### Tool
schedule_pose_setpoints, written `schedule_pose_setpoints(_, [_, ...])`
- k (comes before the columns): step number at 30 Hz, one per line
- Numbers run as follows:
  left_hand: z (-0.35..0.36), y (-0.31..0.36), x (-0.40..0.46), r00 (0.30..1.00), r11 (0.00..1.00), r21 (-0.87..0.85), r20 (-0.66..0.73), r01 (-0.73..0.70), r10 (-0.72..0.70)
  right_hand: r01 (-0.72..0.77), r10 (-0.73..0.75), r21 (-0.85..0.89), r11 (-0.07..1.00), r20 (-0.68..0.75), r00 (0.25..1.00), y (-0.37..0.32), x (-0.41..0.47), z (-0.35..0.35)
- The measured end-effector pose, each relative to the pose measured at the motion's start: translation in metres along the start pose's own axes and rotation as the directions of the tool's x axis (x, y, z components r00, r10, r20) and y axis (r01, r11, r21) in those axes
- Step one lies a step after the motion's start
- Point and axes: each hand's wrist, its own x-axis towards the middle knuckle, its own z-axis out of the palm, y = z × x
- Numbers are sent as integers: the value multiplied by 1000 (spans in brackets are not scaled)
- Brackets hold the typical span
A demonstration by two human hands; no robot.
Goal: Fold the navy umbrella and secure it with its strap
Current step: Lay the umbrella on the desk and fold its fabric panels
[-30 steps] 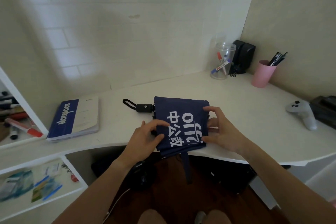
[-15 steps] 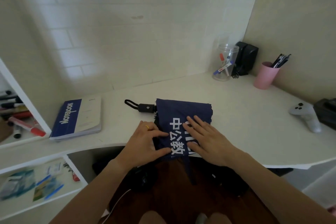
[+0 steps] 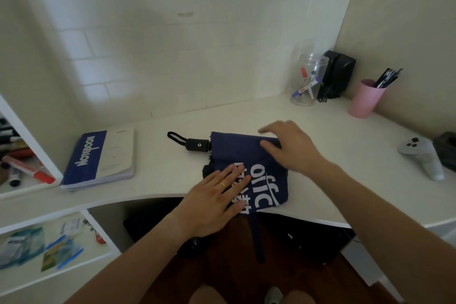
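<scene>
White corner desk, near edge — navy fabric umbrella with white lettering lies flat. My left hand, right hand splayed, pressing folds. Next I roll canopy — grab dangling navy strap.

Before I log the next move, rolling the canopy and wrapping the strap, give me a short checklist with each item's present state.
1. Canopy of the navy umbrella flattened on the desk: ok, though its near edge overhangs the desk rim.
2. Left hand pinning the fabric: ok, fingers flat on the printed panel.
3. Right hand free to start the roll: ok, fingers relaxed at the far right corner, no grip on anything.
4. Strap reachable: ok, it hangs loose below the desk edge.
5. Strap fastener condition: cannot tell, too dark.
6. Handle clear of the notebook: ok, a gap lies between them.
</scene>
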Motion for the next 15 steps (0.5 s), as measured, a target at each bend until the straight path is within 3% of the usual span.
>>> schedule_pose_setpoints(1, [0, 0, 0, 1000, 1000, 4, 1, 2, -2, -44, 44, -5, 999, 103, 994, 1, 16, -3])
schedule_pose_setpoints(3, [-1, -1, 0, 1000, 1000, 2, 15, 9, -9, -108, 99, -1, 994, 401, 911, 3, 39, -5])
schedule_pose_setpoints(5, [-1, -4, 0, 1000, 1000, -4, 28, 4, -4, -62, 65, -23, 998, 494, 867, 5, 53, -4])
schedule_pose_setpoints(8, [-1, -11, 8, 999, 1000, -31, 37, -3, 4, 45, 4, -120, 992, 381, 925, 6, 61, 3])
schedule_pose_setpoints(11, [-5, -21, 22, 998, 998, -57, 63, 17, -13, 57, -29, -151, 987, 186, 982, 8, 58, 11])
schedule_pose_setpoints(15, [-5, -22, 26, 999, 998, -55, 40, -25, 28, 47, -48, -126, 991, -1, 999, 15, 46, 28])
